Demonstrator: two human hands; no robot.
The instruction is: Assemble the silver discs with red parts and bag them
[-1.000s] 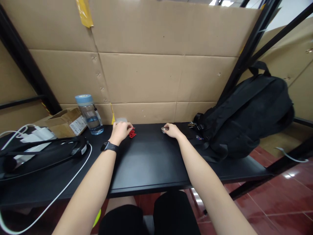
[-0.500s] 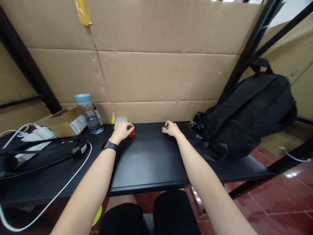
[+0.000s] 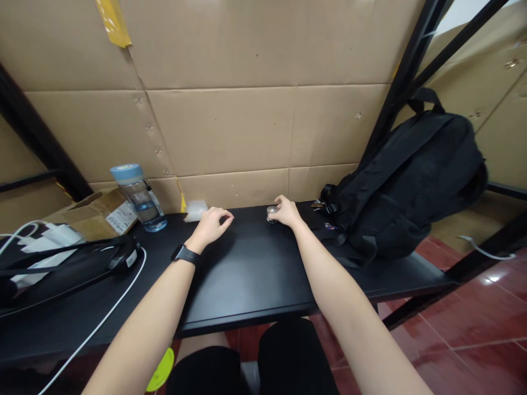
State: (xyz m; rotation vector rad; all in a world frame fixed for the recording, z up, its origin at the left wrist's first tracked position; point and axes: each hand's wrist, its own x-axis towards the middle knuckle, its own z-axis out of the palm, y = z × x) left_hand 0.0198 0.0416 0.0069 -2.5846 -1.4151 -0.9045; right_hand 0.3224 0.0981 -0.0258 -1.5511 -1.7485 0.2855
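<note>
My right hand (image 3: 287, 212) is at the back of the black tabletop (image 3: 251, 274), its thumb and fingers closed around a small round silvery thing (image 3: 272, 213). Glare and size keep me from telling exactly what that piece is. To the left, my left hand (image 3: 213, 226), with a dark watch (image 3: 185, 254) on the wrist, hovers or rests near the back edge. Its thumb and index finger curl together toward the right; whatever lies inside is hidden. A small whitish translucent packet (image 3: 196, 210) lies just behind the left hand. The red piece seen earlier is out of sight.
A blue-lidded water bottle (image 3: 140, 197) stands at the left beside an open cardboard box (image 3: 101, 211). In front lie a black bag (image 3: 82, 269) and a white cable (image 3: 102, 323). A black backpack (image 3: 411, 186) leans at the right. Cardboard panels (image 3: 247, 131) close off the back.
My left hand has moved slightly right over where the red piece lay, and that piece no longer shows. The right hand still has the silvery thing, now more visible. The view has shifted slightly.
</note>
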